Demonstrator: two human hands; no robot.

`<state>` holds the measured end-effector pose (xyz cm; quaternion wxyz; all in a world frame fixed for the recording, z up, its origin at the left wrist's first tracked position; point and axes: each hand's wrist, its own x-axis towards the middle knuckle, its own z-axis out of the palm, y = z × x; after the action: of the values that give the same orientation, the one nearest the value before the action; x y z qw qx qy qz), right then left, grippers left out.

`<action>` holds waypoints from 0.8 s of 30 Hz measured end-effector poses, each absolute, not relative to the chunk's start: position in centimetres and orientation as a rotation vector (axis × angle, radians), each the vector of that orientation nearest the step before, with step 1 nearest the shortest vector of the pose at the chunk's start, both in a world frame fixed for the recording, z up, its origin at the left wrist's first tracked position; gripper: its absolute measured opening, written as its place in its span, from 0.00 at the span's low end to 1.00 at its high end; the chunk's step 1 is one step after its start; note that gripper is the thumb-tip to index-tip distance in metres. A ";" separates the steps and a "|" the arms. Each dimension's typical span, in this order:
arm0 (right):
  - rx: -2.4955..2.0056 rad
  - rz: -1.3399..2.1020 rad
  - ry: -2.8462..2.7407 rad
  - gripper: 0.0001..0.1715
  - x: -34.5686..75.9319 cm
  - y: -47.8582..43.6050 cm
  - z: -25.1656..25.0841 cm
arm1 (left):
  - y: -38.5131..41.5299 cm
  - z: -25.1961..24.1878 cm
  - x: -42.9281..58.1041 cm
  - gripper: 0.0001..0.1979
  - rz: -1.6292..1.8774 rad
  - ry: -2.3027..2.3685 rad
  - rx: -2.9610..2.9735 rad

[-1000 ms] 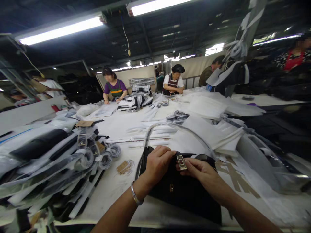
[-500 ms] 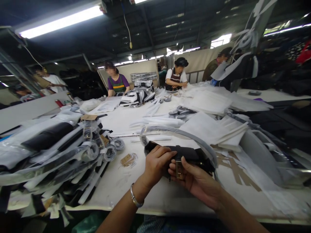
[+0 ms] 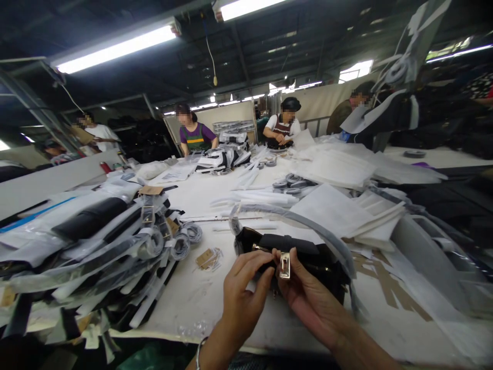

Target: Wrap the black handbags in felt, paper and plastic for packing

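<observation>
On the white desk (image 3: 185, 313) we list, left to right: one heap of plastic-wrapped black and white pieces (image 3: 100, 241); our left hand (image 3: 244, 295), fingers curved, grip we cannot tell; one rectangular gold metal clasp plate (image 3: 285, 265), before a black handbag (image 3: 290, 243), pinched in our right hand (image 3: 311, 303); flat brown strips (image 3: 391, 288).

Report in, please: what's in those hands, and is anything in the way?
Right hand gripping gold clasp. Left hand close beside, contact unclear. Black bag behind; nothing covering clasp's face.
</observation>
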<state>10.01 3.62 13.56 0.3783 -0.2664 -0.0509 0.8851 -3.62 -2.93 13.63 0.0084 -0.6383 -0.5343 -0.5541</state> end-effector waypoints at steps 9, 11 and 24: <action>-0.683 2.249 -0.111 0.26 9.3 2.8 14.0 | -3.2 14.7 -2.7 0.11 -1.626 -1.619 -1.926; -0.693 2.241 -0.101 0.26 9.3 2.7 14.0 | -3.1 14.8 -2.6 0.08 -1.652 -1.617 -1.927; -0.705 2.237 -0.140 0.20 9.6 2.6 13.1 | -4.2 15.4 -3.2 0.08 -1.537 -1.566 -2.046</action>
<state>9.65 2.56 13.11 0.3859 -0.2767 -0.0548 0.8783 -3.19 -4.16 15.40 0.0705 -0.6803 -0.5208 -0.5109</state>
